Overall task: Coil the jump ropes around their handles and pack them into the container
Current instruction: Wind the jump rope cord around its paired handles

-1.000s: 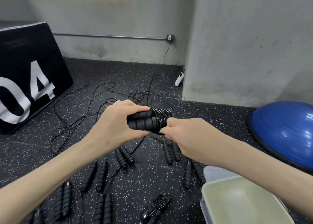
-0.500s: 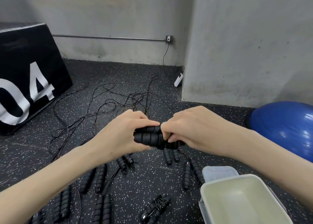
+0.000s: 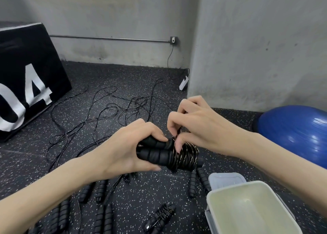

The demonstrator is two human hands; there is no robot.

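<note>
Left hand (image 3: 131, 150) grips paired black handles (image 3: 155, 152) held above floor. Right hand (image 3: 196, 127) pinches thin rope end (image 3: 178, 133) at coil (image 3: 185, 156) wound round handles. Open container (image 3: 251, 209) at lower right; one coiled rope (image 3: 160, 216) lies beside it.

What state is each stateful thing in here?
Held jump rope: cord coiled round paired handles.
Left hand: grips handles.
Right hand: pinches cord.
Container: open, empty.
Lid: off, behind container.
Coiled rope on floor: wound, unpacked.
Other ropes: uncoiled, tangled.
</note>
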